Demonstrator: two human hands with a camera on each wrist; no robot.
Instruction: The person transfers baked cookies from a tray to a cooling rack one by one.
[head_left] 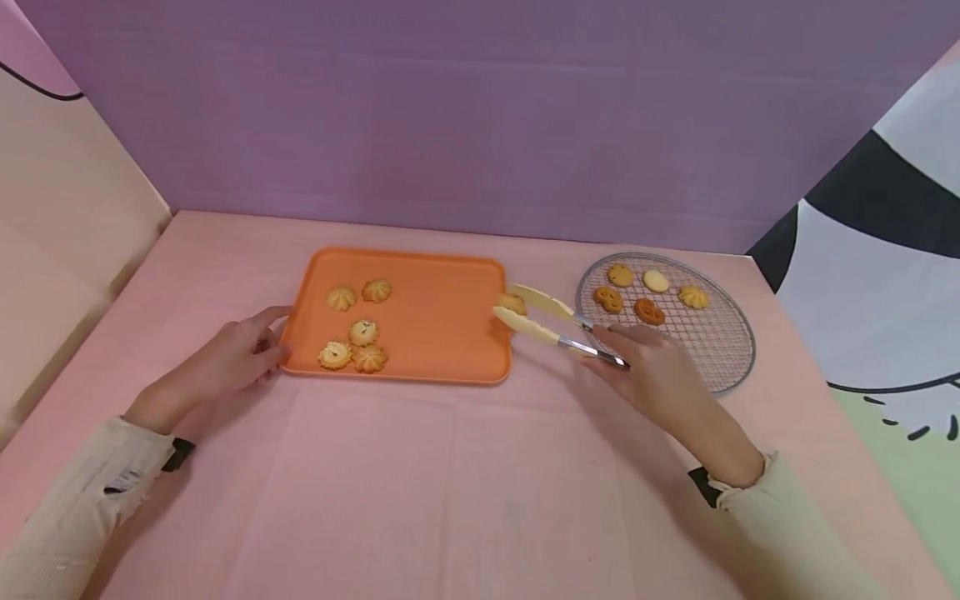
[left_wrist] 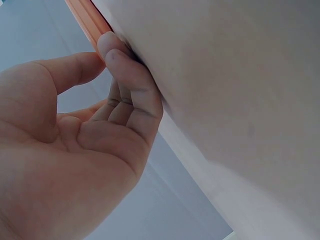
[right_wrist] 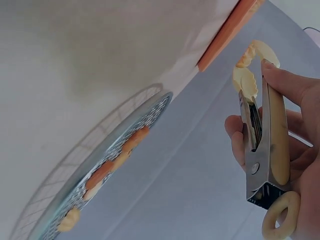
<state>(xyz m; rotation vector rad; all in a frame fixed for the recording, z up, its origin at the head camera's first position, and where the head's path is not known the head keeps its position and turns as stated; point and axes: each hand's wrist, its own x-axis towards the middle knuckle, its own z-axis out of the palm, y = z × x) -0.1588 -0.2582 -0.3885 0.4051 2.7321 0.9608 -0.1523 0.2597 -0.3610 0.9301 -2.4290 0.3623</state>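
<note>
My left hand pinches the left rim of an orange tray; in the left wrist view, thumb and fingertips meet at the rim. Swirled cookies and round cookies with a topped centre lie on the tray's left half. With my right hand I grip metal tongs that have cream-coloured tips. Between those tips is a golden cookie, held above the tray's right edge. The right wrist view shows the cookie raised over the tray's rim level.
A round wire rack sits right of the tray, under my right forearm's reach. On it are two pretzel-shaped cookies, a pale round cookie, a browner round one and a swirled cookie. A purple wall stands behind.
</note>
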